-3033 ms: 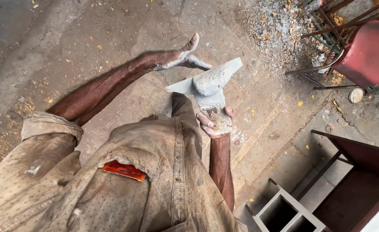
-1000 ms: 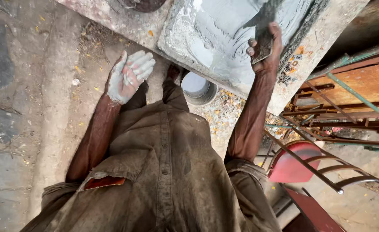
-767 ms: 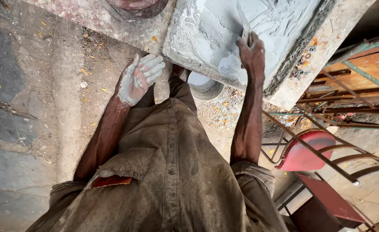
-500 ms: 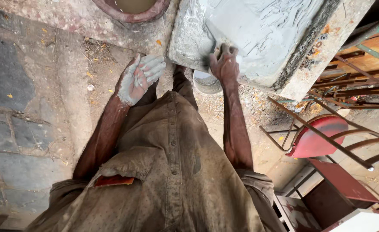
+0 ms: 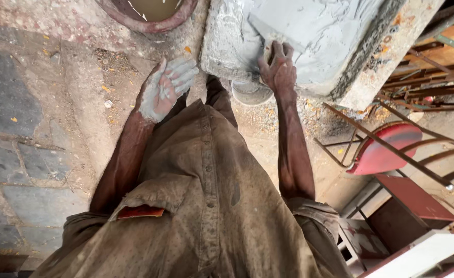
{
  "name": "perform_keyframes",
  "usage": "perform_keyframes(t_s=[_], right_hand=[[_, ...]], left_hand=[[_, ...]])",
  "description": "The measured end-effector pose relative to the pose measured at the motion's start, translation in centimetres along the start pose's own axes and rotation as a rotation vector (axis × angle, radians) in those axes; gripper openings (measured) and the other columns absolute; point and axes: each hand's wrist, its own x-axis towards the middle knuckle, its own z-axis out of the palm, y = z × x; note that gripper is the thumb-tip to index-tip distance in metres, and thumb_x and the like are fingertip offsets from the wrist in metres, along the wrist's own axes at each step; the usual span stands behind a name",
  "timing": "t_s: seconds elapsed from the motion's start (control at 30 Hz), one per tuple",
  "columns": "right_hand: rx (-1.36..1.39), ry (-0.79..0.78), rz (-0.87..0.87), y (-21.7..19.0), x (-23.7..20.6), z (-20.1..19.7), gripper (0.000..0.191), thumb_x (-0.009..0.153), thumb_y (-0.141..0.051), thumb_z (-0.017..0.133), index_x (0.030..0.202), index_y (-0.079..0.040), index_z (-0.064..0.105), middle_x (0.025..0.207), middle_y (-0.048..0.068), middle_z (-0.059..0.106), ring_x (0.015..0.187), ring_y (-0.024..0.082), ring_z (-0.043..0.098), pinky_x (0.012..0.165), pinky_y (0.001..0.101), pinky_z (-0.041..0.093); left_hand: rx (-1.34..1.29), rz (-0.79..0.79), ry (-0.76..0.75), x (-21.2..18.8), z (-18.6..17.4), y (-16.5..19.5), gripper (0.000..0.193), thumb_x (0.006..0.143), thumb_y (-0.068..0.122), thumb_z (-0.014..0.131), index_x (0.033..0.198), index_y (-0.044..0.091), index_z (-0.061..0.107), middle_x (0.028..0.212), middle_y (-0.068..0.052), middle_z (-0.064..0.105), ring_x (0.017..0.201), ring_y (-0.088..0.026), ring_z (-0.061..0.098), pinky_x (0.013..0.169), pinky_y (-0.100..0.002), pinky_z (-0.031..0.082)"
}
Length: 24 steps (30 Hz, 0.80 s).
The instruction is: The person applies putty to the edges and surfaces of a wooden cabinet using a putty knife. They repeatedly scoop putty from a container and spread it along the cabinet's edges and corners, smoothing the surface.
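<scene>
My right hand [image 5: 278, 69] is closed on the handle of a flat trowel [image 5: 268, 33] whose blade lies on wet grey mortar [image 5: 319, 36] spread over a raised slab. My left hand [image 5: 164, 88], coated in grey mortar, hangs open in the air beside my chest, holding nothing. A round grey pan [image 5: 250, 91] sits on the ground below the slab's near edge, partly hidden by my right wrist.
A round red-rimmed opening [image 5: 149, 13] lies at the top left of the slab. A red metal chair [image 5: 386, 152] and dark red furniture [image 5: 412, 198] stand at the right. Stone paving [image 5: 26, 154] covers the ground at the left.
My right hand with the trowel has drawn back from the far right of the mortar to its near edge. The view has shifted, and my left hand stayed open by my chest.
</scene>
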Motion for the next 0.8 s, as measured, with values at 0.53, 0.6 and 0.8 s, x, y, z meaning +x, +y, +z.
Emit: perform_keyframes(t_s=[0.53, 0.6, 0.8], right_hand=[[0.147, -0.067, 0.007, -0.7, 2.3, -3.6, 0.042, 0.109, -0.044, 0.050, 0.128, -0.008, 0.060, 0.122, 0.021, 0.055, 0.081, 0.020, 0.063, 0.062, 0.0298, 0.061], [0.147, 0.106, -0.042, -0.5, 4.8, -4.3, 0.045, 0.109, -0.044, 0.055, 0.133, -0.006, 0.058, 0.128, 0.023, 0.052, 0.089, 0.024, 0.067, 0.063, 0.0325, 0.063], [0.035, 0.057, 0.044, -4.0, 6.0, -0.8, 0.079, 0.092, -0.057, 0.070, 0.141, 0.000, 0.044, 0.142, 0.034, 0.038, 0.082, 0.036, 0.070, 0.052, 0.0463, 0.066]], left_hand=[[0.131, 0.027, -0.027, 0.6, 1.6, -0.1, 0.073, 0.105, 0.048, 0.049, 0.154, -0.005, 0.038, 0.156, -0.022, 0.049, 0.145, -0.036, 0.048, 0.123, -0.046, 0.037], [0.129, 0.020, 0.011, 0.6, 2.0, -0.1, 0.073, 0.104, 0.048, 0.049, 0.154, -0.005, 0.039, 0.156, -0.022, 0.049, 0.145, -0.035, 0.049, 0.123, -0.046, 0.038], [0.046, 0.026, 0.013, 1.1, 1.9, -0.3, 0.059, 0.112, 0.043, 0.051, 0.144, -0.004, 0.038, 0.140, -0.018, 0.039, 0.133, -0.029, 0.044, 0.120, -0.041, 0.038]])
